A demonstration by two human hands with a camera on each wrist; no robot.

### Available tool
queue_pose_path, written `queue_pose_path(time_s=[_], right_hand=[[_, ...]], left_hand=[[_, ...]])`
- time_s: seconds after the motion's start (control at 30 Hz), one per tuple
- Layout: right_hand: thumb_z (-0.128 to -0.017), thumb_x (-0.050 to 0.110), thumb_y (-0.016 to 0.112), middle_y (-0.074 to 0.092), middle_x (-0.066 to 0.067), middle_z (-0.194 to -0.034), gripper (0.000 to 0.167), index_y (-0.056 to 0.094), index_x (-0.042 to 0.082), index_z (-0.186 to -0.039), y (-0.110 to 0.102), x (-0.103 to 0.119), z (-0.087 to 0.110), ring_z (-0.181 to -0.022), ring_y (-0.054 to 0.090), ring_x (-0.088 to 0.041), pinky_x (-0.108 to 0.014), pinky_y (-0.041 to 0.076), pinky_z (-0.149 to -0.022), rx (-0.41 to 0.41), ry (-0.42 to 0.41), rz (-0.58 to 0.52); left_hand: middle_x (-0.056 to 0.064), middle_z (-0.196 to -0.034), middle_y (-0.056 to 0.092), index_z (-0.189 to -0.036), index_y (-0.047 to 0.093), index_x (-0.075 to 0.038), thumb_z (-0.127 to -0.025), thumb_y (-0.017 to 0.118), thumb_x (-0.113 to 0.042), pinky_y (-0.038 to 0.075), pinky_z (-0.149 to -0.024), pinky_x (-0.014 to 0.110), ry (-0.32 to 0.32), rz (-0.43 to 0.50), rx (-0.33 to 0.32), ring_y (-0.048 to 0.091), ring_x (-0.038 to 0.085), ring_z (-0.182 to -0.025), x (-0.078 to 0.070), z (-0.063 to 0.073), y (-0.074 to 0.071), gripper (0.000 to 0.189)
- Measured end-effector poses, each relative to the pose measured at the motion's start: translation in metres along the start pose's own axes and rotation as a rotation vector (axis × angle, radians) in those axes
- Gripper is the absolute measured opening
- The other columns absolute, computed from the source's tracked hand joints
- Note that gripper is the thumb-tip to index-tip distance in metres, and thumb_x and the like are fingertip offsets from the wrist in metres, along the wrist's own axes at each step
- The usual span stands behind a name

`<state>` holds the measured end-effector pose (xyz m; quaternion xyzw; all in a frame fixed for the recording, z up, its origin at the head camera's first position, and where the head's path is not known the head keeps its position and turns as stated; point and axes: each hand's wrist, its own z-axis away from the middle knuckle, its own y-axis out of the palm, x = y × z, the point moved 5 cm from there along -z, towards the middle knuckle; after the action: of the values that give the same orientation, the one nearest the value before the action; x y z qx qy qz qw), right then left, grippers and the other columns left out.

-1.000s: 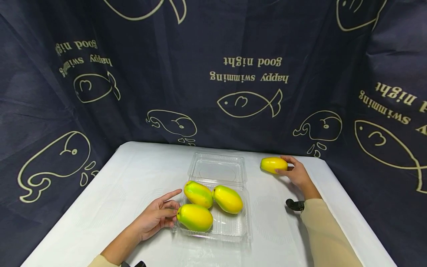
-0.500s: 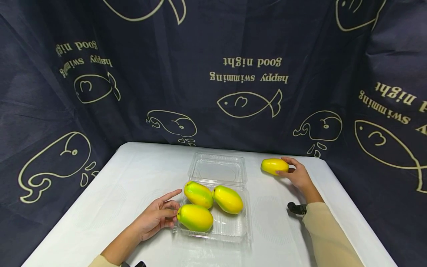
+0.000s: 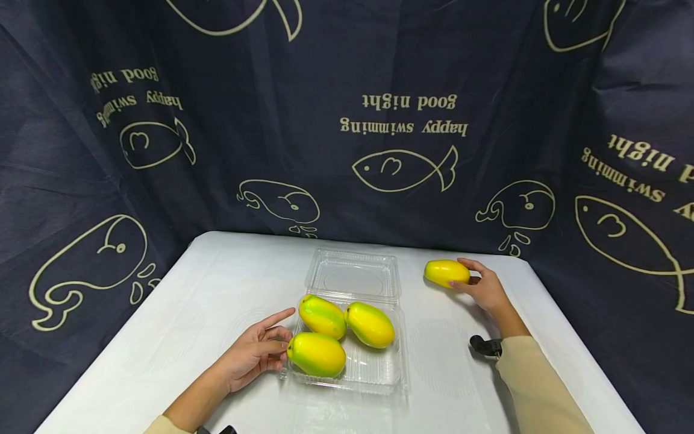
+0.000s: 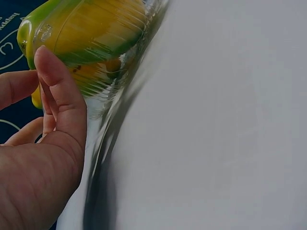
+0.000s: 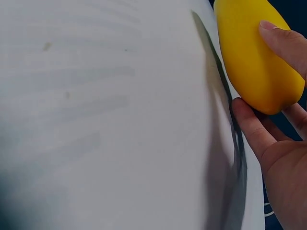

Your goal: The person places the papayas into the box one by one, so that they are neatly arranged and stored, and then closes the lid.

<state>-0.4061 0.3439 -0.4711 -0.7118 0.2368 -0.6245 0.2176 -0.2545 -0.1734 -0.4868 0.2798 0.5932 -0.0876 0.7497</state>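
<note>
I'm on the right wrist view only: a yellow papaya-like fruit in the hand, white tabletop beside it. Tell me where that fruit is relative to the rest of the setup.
Observer: The papaya-like fruit in the right hand is to the right of the open lid of a clear plastic container.
Operator: Report the left hand.
Observer: The left hand is pinching the container's left edge.
Operator: Give me the contents.
Observer: Three more yellow-green fruits lie in the container's base.
</note>
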Motion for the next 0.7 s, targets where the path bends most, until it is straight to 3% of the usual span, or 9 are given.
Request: queue_pose_path(time_s=[0.37,0.7], right_hand=[[-0.086,0.036,0.083,0.051,-0.018,-0.148,0.077,0.049,0.014,-0.152,0.005,0.005,0.011,-0.116,0.064,-0.037,-0.012,0.049,-0.082,0.006,-0.017,0.011],[-0.084,0.031,0.086,0.050,-0.020,-0.147,0.079,0.050,0.010,-0.151,0.008,0.009,0.021,-0.113,0.066,-0.034,-0.009,0.049,-0.079,-0.010,-0.039,-0.057]], left_hand=[[-0.007,-0.101,0.061,-0.165,0.008,-0.008,-0.097,0.065,-0.005,0.059,-0.065,0.020,-0.004,0.000,0.003,0.062,0.008,-0.077,-0.001,0.000,0.001,0.089],[-0.007,-0.100,0.061,-0.165,0.007,-0.007,-0.098,0.063,-0.003,0.059,-0.065,0.020,-0.002,0.004,0.003,0.062,0.008,-0.076,-0.001,0.000,0.001,0.088]])
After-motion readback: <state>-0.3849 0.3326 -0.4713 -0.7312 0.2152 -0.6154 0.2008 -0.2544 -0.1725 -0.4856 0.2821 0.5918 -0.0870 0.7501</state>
